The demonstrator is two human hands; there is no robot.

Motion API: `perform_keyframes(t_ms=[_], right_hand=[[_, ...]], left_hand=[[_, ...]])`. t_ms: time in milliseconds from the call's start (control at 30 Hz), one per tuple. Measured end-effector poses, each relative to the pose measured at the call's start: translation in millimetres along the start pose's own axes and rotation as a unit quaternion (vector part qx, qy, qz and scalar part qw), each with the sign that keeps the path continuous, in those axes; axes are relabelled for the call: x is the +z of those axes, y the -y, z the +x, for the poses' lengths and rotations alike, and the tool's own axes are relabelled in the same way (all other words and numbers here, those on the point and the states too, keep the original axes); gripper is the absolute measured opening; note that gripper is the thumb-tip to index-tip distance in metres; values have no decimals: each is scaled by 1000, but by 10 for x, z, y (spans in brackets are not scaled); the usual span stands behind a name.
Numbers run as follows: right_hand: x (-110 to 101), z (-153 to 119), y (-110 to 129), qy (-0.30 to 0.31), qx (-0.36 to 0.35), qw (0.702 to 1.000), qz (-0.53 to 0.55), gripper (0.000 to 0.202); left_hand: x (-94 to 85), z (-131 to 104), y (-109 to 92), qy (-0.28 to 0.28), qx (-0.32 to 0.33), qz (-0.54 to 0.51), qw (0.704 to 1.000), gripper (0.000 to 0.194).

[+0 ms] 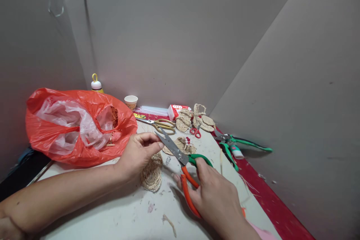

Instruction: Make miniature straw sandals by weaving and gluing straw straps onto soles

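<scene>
My right hand grips scissors with one green and one orange handle, its fingers around the handles. The scissor blades are slightly apart and point up and left, their tips beside the fingers of my left hand. The thumb and forefinger of that hand are pinched together at a woven straw piece, which hangs below them over the white table. What exactly sits between the fingertips is too small to tell. Behind the blades lies another straw piece with red and white beads.
A red plastic bag fills the left side. Toward the back are a paper cup, gold-handled scissors, straw slippers, small red scissors and a red-white box. Green-handled pliers and a glue stick lie right.
</scene>
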State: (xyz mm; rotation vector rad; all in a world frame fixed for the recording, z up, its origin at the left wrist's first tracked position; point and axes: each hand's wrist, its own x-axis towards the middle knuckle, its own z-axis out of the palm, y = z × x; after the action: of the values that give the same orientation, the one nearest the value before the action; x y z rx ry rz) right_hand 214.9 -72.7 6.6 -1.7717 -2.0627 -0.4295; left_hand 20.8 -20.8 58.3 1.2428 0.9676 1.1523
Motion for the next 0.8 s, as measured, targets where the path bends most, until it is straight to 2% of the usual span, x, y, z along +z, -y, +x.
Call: perform_keyframes(t_ms=[433, 667, 800], right_hand=[[15, -42, -19, 40, 12, 999, 6, 37], [47, 49, -176, 75, 119, 987, 70, 34], [3, 54, -172, 56, 91, 989, 104, 27]], left_hand=[[-15, 38, 22, -13, -28, -45, 998, 14], [-10, 1, -60, -15, 12, -74, 997, 8], [1, 16, -79, -28, -1, -64, 998, 5]])
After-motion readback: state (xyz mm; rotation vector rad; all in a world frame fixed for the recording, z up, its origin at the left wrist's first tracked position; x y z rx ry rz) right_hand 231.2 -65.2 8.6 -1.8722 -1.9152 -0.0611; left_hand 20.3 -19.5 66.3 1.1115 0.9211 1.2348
